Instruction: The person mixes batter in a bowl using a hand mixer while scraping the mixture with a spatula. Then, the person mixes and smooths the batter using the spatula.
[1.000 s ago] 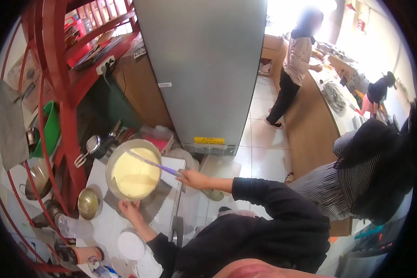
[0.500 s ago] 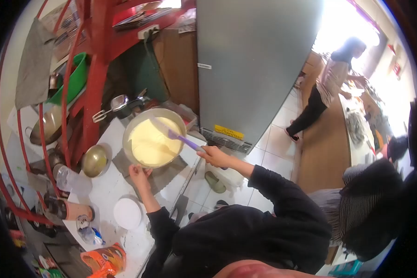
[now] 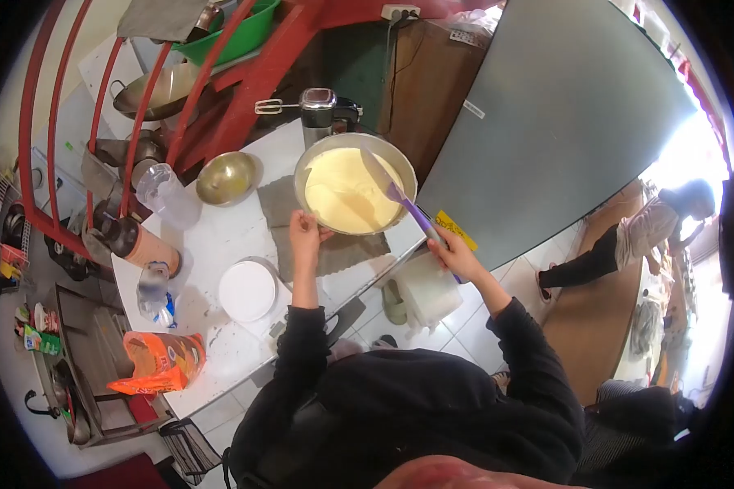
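A large metal bowl [image 3: 300, 192] holds smooth pale yellow batter [image 3: 347, 191] and stands on a grey cloth [image 3: 334, 259] on the white table. My left hand [image 3: 306, 234] pinches the bowl's near rim, on its left side. Closed around the handle of a purple spatula [image 3: 416, 213] is my right hand [image 3: 455, 254], to the right of the bowl. The spatula's blade lies over the batter's right part, against its surface.
Behind the bowl is a hand mixer [image 3: 318, 104]. To the left are a small metal bowl [image 3: 227, 178], a plastic jug [image 3: 168, 196], a white lid [image 3: 247, 291] and an orange packet [image 3: 167, 359]. A fridge [image 3: 554, 122] and a co-worker [image 3: 644, 232] are at right.
The view has swung left, so the bowl and both hands appear further right and higher. My hands keep their hold on rim and spatula. The spatula's blade has shifted toward the bowl's right side.
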Demonstrator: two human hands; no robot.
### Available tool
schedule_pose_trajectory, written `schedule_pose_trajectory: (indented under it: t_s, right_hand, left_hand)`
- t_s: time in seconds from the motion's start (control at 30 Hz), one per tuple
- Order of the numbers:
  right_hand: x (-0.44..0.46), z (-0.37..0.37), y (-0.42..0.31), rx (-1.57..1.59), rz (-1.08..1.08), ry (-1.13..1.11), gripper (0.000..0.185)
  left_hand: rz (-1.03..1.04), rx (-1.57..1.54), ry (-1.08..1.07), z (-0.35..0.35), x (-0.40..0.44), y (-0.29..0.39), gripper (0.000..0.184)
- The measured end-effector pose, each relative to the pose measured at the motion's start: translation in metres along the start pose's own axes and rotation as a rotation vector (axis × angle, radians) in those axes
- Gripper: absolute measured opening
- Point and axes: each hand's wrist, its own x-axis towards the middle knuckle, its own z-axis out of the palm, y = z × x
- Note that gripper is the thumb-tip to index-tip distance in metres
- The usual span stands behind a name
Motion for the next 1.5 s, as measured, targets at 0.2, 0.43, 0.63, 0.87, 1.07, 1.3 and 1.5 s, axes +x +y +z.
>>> schedule_pose_trajectory:
  t_s: [0.2,0.43,0.63,0.87,1.07,1.3,1.5]
  right_hand:
    - [-0.023,0.033,0.0,-0.762,-0.163,0.181,0.049]
    - [-0.042,0.004,-0.03,-0.99,-0.074,-0.043,0.055]
    - [-0.064,-0.016,-0.052,-1.103,-0.087,-0.159,0.053]
    - [-0.085,-0.049,-0.066,-1.3,-0.158,-0.19,0.061]
    - [-0.099,-0.066,-0.112,-1.51,-0.125,-0.223,0.059]
    - [-0.091,-0.092,-0.147,-0.973,0.028,-0.186,0.043]
    - [-0.03,-0.058,-0.033,0.127,0.16,-0.104,0.033]
  left_hand:
    - [0.057,-0.047,0.02,0.002,-0.001,-0.004,0.015]
    - [0.129,0.014,0.059,0.003,-0.001,-0.016,0.012]
    - [0.101,0.052,0.096,0.004,-0.005,-0.01,0.009]
    - [0.104,0.009,0.098,0.007,-0.003,-0.009,0.008]
    - [0.091,-0.041,0.081,0.006,0.0,-0.006,0.006]
    - [0.095,-0.054,0.072,0.006,0.0,-0.005,0.006]
    - [0.118,-0.012,0.101,0.007,0.001,-0.008,0.005]
